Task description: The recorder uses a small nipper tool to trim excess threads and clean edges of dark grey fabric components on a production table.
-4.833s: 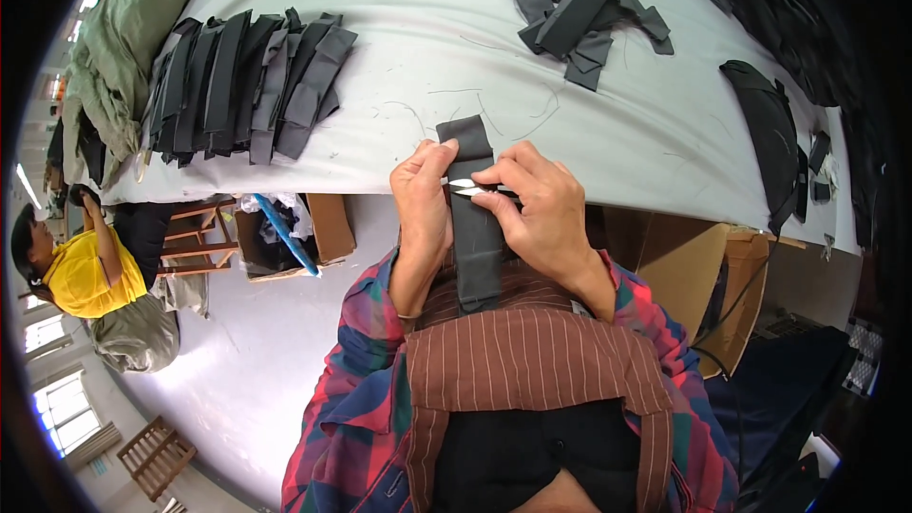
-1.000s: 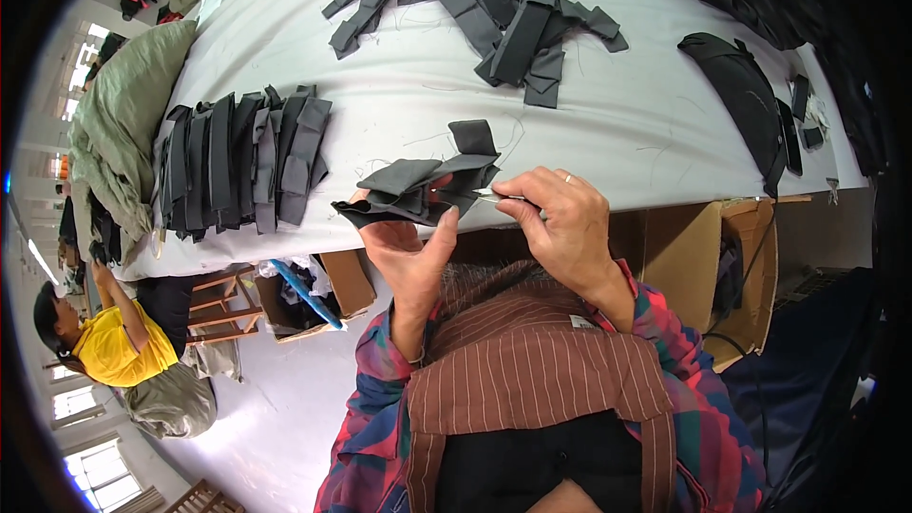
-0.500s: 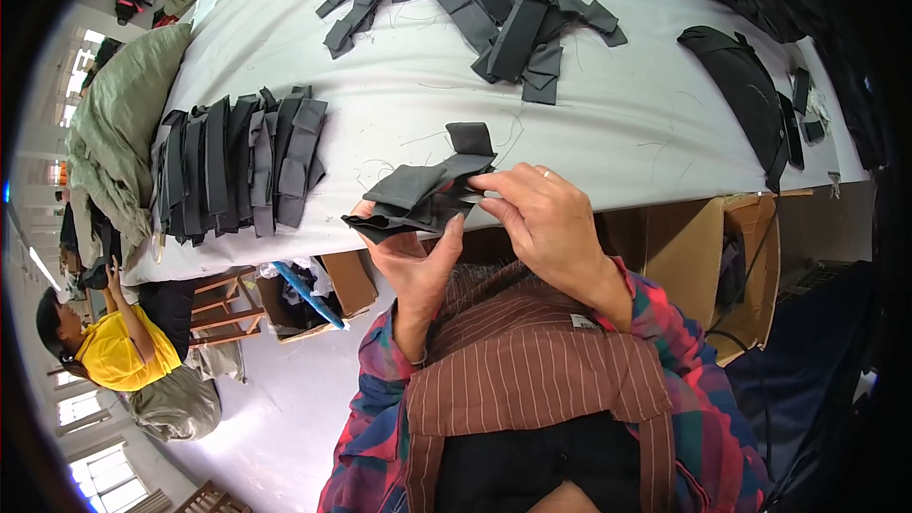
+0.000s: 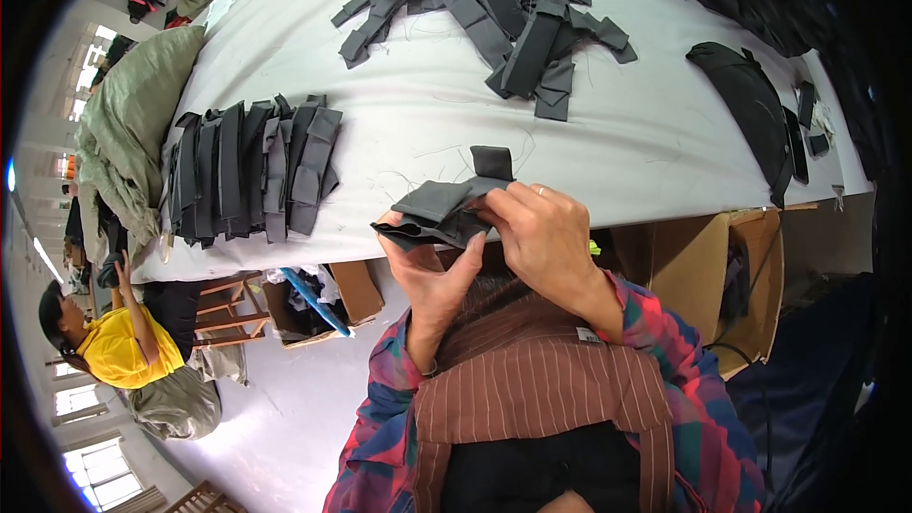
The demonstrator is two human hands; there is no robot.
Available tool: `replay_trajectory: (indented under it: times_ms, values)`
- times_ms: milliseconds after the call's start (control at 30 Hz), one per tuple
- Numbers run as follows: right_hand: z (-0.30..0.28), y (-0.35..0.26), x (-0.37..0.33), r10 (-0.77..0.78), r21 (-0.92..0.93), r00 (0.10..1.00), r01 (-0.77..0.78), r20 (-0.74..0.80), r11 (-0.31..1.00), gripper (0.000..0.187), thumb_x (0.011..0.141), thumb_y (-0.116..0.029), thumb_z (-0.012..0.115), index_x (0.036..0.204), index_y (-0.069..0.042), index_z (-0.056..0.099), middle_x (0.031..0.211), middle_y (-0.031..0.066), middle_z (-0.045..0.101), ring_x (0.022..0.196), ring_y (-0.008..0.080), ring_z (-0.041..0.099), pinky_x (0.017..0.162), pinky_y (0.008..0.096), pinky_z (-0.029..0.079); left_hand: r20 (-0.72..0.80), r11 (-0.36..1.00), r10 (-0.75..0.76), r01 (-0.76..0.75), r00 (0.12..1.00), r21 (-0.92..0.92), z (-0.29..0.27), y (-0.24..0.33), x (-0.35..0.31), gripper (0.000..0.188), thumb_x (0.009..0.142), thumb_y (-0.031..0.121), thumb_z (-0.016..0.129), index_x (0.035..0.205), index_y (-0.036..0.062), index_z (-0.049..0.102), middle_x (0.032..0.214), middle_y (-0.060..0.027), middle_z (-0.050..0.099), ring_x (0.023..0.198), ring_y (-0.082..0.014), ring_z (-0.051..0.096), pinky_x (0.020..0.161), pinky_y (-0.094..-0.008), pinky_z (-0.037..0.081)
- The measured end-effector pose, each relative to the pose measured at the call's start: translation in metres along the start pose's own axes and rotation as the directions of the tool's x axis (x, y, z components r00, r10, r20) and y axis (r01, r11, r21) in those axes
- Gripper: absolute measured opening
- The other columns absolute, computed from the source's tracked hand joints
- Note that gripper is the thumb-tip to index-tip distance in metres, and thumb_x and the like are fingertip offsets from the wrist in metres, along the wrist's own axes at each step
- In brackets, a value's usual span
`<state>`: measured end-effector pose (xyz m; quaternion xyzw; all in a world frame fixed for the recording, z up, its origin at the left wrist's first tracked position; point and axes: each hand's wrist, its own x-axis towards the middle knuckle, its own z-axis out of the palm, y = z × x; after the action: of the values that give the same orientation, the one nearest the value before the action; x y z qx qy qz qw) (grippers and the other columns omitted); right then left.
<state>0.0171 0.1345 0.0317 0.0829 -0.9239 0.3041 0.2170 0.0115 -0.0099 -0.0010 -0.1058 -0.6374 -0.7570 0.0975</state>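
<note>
A folded dark grey fabric strip [image 4: 432, 201] is held up over the table's near edge, with one square end standing up behind. Under its left part, my left hand [image 4: 432, 271] is closed on it, thumb pointing up at the near side. My right hand [image 4: 543, 233] pinches the strip's right end between thumb and fingers; the fingertips partly hide that spot. Left of my hands, a neat row of similar grey strips [image 4: 252, 171] lies on the white-covered table [image 4: 399, 123]. Farther back is a loose heap of grey strips [image 4: 518, 24].
At the right lie a black curved fabric piece [image 4: 736, 100] and a dark phone-like object [image 4: 796, 147]. A green sack [image 4: 138, 123] rests at the table's left end. Cardboard boxes [image 4: 679, 266] stand below the edge. A person in yellow [image 4: 128, 347] works at far left.
The view has shifted slightly, so the table things sit a little lower and to the right. My right fingers have closed in nearer the strip's right end; both hands still hold it.
</note>
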Motion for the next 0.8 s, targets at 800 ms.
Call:
replay_trajectory:
  times_ms: [800]
  values:
    - [0.0006,-0.0034,-0.0064,0.105,0.091,0.995,-0.104,0.001,0.990,0.003,0.080,-0.013,0.065,0.080,-0.010,0.065,0.068,0.0051,0.060,0.065,0.0252,0.061,0.056,0.0374,0.046,-0.017,0.998,0.046,-0.045,0.999,0.044,0.0044,0.0053,-0.0025,0.077,0.067,-0.007,0.077,0.125,0.0055,0.029,0.119,-0.0111,0.044,0.110,-0.0192,0.051,0.090,-0.0321,0.047]
